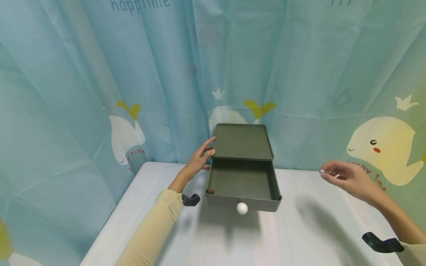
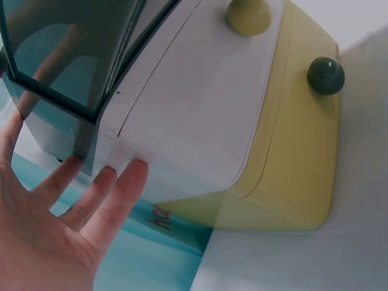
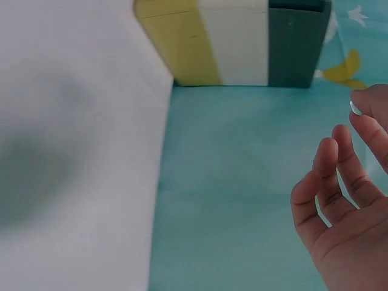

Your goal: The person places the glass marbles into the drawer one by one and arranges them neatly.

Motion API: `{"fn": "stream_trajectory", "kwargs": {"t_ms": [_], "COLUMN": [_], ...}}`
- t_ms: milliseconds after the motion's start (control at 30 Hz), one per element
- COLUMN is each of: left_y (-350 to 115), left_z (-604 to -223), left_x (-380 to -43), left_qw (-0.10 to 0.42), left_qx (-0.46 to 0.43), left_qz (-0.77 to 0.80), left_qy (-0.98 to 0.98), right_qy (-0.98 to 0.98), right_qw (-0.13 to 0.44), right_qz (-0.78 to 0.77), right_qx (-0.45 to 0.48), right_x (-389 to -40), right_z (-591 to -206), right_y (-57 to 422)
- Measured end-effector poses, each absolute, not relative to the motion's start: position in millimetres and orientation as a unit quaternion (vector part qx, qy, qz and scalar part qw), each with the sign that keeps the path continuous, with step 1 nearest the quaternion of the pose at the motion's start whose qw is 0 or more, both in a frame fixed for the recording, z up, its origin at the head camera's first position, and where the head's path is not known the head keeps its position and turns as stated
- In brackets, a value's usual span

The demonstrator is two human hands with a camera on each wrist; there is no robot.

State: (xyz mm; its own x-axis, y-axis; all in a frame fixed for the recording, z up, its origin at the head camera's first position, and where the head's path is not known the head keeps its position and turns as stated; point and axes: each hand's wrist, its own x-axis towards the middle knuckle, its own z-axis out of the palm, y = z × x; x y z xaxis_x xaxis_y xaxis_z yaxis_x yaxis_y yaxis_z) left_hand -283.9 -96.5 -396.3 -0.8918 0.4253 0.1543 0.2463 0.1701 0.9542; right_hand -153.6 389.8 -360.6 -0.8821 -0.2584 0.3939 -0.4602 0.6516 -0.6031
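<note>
A three-tier drawer box with a dark green lid point(image 1: 244, 142) stands at the table's back edge. Its green top drawer point(image 1: 241, 181) is pulled out and has a white knob point(image 1: 242, 208). A tiny reddish-brown item point(image 1: 211, 191) lies in that drawer's front left corner. My left hand point(image 1: 196, 160) rests on the box's left side, fingers spread, fingertips touching the wall in the left wrist view. Well to the right of the box, my right hand point(image 1: 352, 181) pinches a small whitish piece point(image 3: 355, 108) between thumb and forefinger; its kind is too small to tell.
Below the green drawer, the white drawer point(image 2: 188, 97) and the yellow drawer point(image 2: 297, 133) are pushed in, their knobs sticking out. A pale table point(image 1: 299, 229) extends in front of the box. Behind hangs a blue-green curtain point(image 1: 159, 81) with whale prints.
</note>
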Motion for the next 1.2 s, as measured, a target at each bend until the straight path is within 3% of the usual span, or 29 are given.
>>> {"fn": "stream_trajectory", "kwargs": {"t_ms": [633,1200], "left_y": [-97,-97], "left_z": [-397,-397], "left_x": [-285,-284], "left_qw": [0.077,0.077], "left_qx": [0.225,0.220], "left_qz": [0.605,0.612], "left_qy": [0.760,0.756], "right_qy": [-0.903,-0.893], "right_qw": [0.125,0.079], "right_qz": [0.361,0.355], "right_qx": [0.195,0.265], "right_x": [-153,-172], "right_z": [-345,-317], "right_y": [384,365]}}
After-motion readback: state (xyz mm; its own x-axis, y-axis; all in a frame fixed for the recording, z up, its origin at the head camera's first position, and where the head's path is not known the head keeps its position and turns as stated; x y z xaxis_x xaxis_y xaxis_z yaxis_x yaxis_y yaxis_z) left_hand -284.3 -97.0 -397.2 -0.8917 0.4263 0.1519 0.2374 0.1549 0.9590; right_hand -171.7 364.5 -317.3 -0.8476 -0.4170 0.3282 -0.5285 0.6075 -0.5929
